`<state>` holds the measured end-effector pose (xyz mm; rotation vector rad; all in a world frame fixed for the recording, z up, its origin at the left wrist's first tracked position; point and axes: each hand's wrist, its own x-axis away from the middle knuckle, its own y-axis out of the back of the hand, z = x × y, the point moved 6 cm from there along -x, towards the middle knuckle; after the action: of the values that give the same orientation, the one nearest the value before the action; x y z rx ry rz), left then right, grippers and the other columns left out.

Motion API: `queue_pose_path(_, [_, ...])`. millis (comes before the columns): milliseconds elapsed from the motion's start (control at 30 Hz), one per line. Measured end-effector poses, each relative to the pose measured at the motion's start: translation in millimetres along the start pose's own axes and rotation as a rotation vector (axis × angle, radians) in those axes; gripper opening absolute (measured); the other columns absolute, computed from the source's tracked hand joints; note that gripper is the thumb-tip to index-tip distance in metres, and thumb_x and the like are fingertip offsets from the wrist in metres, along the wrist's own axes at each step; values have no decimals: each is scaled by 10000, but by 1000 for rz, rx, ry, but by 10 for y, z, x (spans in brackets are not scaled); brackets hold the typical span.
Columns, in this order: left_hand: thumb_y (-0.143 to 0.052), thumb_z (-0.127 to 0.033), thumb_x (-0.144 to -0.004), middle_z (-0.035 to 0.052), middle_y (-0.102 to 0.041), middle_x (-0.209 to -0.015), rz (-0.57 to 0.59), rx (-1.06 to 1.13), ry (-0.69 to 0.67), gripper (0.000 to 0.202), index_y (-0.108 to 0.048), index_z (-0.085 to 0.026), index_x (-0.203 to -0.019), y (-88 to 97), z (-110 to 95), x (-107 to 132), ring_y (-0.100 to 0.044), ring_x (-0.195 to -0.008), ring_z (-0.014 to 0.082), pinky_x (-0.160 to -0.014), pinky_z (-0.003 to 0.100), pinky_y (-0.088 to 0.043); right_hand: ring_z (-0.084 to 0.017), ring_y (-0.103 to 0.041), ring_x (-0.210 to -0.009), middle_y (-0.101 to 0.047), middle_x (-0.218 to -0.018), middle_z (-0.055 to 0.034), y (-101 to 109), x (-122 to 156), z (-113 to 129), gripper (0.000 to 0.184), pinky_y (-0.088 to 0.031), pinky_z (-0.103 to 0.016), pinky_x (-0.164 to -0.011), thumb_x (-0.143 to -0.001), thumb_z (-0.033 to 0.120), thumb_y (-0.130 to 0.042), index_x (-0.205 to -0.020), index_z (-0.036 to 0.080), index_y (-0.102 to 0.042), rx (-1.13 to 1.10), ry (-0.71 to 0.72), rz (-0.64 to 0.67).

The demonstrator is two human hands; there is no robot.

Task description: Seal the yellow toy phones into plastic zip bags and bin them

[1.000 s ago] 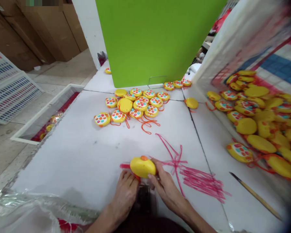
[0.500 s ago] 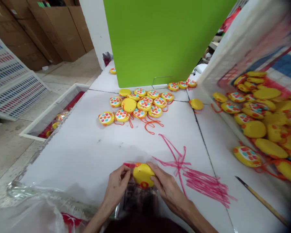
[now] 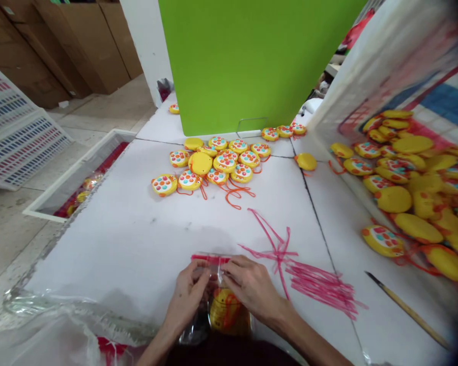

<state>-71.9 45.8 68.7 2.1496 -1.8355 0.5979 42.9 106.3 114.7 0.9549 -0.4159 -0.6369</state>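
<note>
Both hands pinch the pink-edged top of a clear plastic bag (image 3: 213, 260) at the table's near edge. My left hand (image 3: 187, 292) grips its left side, with thumb and fingers closed. Fingers of my right hand (image 3: 248, 284) are closed on the right side of the bag's mouth. Inside the bag, below my hands, lies a yellow toy (image 3: 223, 307) with an orange cord; its lower part is dim and partly hidden. Ahead is a cluster of yellow animal-shaped toys (image 3: 225, 161) with coloured dots and orange cords.
Pink plastic strips (image 3: 324, 290) lie right of my hands, beside a thin wooden-handled tool (image 3: 408, 310) with a dark tip. Many yellow toys (image 3: 395, 199) fill a container at right. A green panel (image 3: 259, 66) stands behind. A white crate (image 3: 41, 209) sits lower left.
The yellow toy has gone from my right hand into the clear bag. My right hand has shifted to the bag's top edge, next to my left.
</note>
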Motion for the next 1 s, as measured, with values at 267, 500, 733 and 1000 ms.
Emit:
queue_pose_path(267, [-408, -223, -804, 27, -671, -760, 28, -330, -175, 286, -661, -154, -917, -35, -209, -65, -589, -678, 174, -628, 250, -448, -171, -625, -733, -676, -809, -52, -150, -171, 110, 144, -442, -248, -668, -829, 94, -513, -860, 187, -619, 31, 0, -48])
queue_pose_path(500, [-384, -227, -839, 39, -677, -783, -25, -479, -203, 269, -641, -186, -909, -59, -203, -2, -616, -708, 188, -655, 267, -453, -140, -590, -606, -647, -672, -20, -76, -210, -11, 147, -413, -213, -562, -757, 82, -512, -699, 185, -600, -56, -52, -174])
queue_pose_path(733, [-459, -384, -840, 31, -670, -762, 1, -172, -49, 218, -552, -188, -825, 111, 40, -38, -648, -710, 191, -584, 260, -488, -167, -603, -589, -663, -664, -30, 504, 571, -1280, 191, -432, -254, -581, -780, 299, -480, -736, 181, -624, -99, -578, -419])
queue_pose_path(1000, [-562, -386, -766, 44, -691, -732, -24, -10, 46, 218, -548, -169, -771, 175, 111, -70, -650, -700, 188, -596, 257, -474, -191, -584, -604, -639, -613, -15, 736, 1243, -1593, 212, -350, -260, -530, -767, 338, -502, -640, 216, -620, 139, -801, -18])
